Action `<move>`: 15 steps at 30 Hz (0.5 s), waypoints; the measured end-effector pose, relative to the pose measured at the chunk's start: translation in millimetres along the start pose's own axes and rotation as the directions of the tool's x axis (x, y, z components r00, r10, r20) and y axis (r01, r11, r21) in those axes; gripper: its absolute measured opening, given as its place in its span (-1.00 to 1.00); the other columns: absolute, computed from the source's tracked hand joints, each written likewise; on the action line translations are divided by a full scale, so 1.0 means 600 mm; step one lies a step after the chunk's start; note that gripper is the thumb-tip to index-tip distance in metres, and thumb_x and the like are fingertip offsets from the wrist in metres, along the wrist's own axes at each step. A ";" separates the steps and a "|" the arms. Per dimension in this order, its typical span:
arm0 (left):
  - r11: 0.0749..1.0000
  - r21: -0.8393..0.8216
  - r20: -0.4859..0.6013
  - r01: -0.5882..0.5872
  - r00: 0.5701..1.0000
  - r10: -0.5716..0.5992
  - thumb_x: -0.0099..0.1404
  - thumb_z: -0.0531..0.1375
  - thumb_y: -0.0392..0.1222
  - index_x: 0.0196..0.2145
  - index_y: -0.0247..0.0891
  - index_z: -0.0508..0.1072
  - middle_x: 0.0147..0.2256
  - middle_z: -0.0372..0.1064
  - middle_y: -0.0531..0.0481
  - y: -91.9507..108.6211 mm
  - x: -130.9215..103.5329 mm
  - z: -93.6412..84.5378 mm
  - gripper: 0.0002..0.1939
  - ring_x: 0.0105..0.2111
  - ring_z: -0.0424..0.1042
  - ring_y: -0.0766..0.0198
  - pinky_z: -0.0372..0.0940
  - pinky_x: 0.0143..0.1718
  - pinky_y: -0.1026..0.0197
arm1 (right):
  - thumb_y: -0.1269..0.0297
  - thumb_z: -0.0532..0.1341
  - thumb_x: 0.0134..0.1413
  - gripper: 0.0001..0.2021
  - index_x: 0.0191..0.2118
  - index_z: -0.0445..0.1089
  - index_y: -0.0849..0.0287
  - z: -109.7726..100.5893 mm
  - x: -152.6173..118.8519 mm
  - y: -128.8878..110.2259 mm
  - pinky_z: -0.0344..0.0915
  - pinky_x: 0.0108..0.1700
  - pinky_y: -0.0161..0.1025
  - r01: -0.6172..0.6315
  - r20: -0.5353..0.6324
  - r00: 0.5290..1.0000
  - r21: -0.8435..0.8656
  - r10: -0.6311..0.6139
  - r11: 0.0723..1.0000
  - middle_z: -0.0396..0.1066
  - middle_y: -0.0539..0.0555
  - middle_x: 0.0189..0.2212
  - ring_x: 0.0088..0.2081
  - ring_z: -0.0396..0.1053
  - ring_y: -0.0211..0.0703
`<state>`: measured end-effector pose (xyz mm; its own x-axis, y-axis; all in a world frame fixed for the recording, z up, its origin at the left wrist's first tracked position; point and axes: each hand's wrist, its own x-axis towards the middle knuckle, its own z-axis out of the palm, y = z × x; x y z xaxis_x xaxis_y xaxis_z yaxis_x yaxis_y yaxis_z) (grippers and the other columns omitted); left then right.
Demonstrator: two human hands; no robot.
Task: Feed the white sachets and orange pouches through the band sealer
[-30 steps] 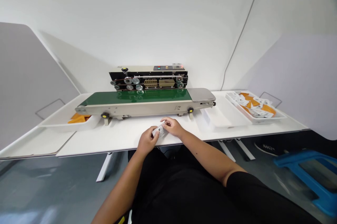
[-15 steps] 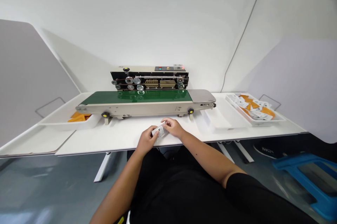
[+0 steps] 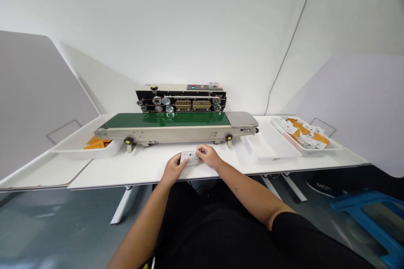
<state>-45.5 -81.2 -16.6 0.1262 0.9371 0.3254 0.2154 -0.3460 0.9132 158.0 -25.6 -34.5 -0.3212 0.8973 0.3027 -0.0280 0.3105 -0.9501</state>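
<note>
A small white printed packet (image 3: pixel 190 158) with a dark logo is held over the front edge of the white table. My left hand (image 3: pixel 173 169) is closed on its left end, thumb on the printed face. At the packet's right end, my right hand (image 3: pixel 208 156) pinches the edge between thumb and fingers. Just behind both hands stands a band sealing machine (image 3: pixel 181 99) with a green conveyor belt (image 3: pixel 164 120). What the packet contains, if anything, is hidden.
On the left, a white tray (image 3: pixel 67 145) holds orange packets (image 3: pixel 96 142). At the right are a bare-bottomed white tray (image 3: pixel 271 140) and another tray (image 3: pixel 311 151) with several white and orange packets (image 3: pixel 299 128). A blue stool (image 3: pixel 366 214) stands on the floor at lower right.
The packet has turned to lie more level, with its printed face showing more fully. My right hand has shifted slightly right and down along with it. The head view has tilted a little.
</note>
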 end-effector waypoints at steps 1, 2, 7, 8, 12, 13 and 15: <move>1.000 0.005 -0.028 0.002 1.000 -0.001 0.31 0.25 0.07 -0.21 -0.25 0.55 -0.31 0.52 -0.01 0.000 0.001 -0.001 -0.69 -0.27 0.49 0.13 0.35 -0.23 0.20 | 0.04 0.30 0.09 -0.73 -0.25 0.37 0.13 0.001 -0.001 -0.002 0.36 -0.39 -0.29 0.025 -0.038 0.999 -0.038 -0.026 0.999 0.35 -0.06 -0.46 -0.47 0.36 -0.25; 1.000 0.023 -0.072 -0.003 0.997 0.005 0.32 0.24 0.07 -0.28 -0.24 0.55 -0.36 0.48 0.01 0.000 0.003 -0.001 -0.70 -0.32 0.46 0.17 0.33 -0.27 0.23 | 0.06 0.30 0.09 -0.74 -0.22 0.39 0.13 0.002 -0.002 -0.006 0.35 -0.36 -0.29 0.057 -0.085 0.994 -0.088 -0.064 0.994 0.37 -0.04 -0.43 -0.44 0.37 -0.24; 0.991 0.122 -0.266 -0.058 0.960 0.090 0.35 0.22 0.04 -0.53 -0.22 0.50 -0.39 0.30 0.03 -0.005 0.010 -0.002 -0.63 -0.40 0.33 0.27 0.26 -0.37 0.28 | 0.11 0.25 0.19 -0.57 0.15 0.37 0.08 0.007 -0.012 -0.024 0.34 -0.28 -0.28 0.158 0.051 0.987 -0.208 -0.151 0.965 0.47 -0.02 -0.38 -0.41 0.38 -0.23; 0.990 0.123 -0.257 -0.066 0.962 0.096 0.34 0.23 0.02 -0.49 -0.20 0.55 -0.36 0.31 0.02 -0.008 0.011 -0.002 -0.67 -0.38 0.33 0.26 0.27 -0.37 0.28 | 0.10 0.24 0.21 -0.52 0.21 0.33 0.07 0.009 -0.013 -0.027 0.35 -0.27 -0.27 0.163 0.119 0.983 -0.198 -0.141 0.966 0.51 0.00 -0.33 -0.40 0.40 -0.23; 0.986 0.128 -0.166 -0.107 0.978 0.128 0.30 0.26 -0.04 -0.09 -0.07 0.63 -0.27 0.32 0.01 -0.022 0.013 -0.004 -0.74 -0.31 0.37 0.24 0.32 -0.31 0.26 | 0.00 0.16 0.29 -0.52 0.24 0.29 0.06 0.014 -0.012 -0.036 0.39 -0.21 -0.24 0.158 0.157 0.978 -0.107 -0.141 0.982 0.54 0.14 -0.08 -0.22 0.48 -0.15; 0.983 0.135 -0.155 -0.129 0.977 0.149 0.31 0.26 -0.06 -0.04 -0.04 0.62 -0.26 0.32 0.01 -0.026 0.013 -0.004 -0.72 -0.29 0.37 0.24 0.32 -0.27 0.25 | -0.02 0.14 0.31 -0.53 0.22 0.31 0.07 0.015 -0.012 -0.038 0.39 -0.21 -0.24 0.151 0.153 0.978 -0.070 -0.139 0.986 0.54 0.15 -0.09 -0.21 0.49 -0.14; 0.973 0.150 -0.143 -0.175 0.970 0.197 0.31 0.25 -0.11 -0.04 -0.01 0.62 -0.25 0.32 0.00 -0.032 0.013 -0.004 -0.72 -0.24 0.38 0.22 0.34 -0.19 0.21 | -0.02 0.13 0.31 -0.56 0.17 0.34 0.10 0.018 -0.014 -0.044 0.40 -0.21 -0.23 0.144 0.160 0.977 -0.027 -0.138 0.989 0.55 0.13 -0.16 -0.26 0.51 -0.16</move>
<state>-51.1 -67.2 -30.8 0.0267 0.8474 0.5302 0.3328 -0.5077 0.7947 151.0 -45.0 -12.6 -0.4618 0.7840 0.4147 -0.0486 0.4445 -0.8944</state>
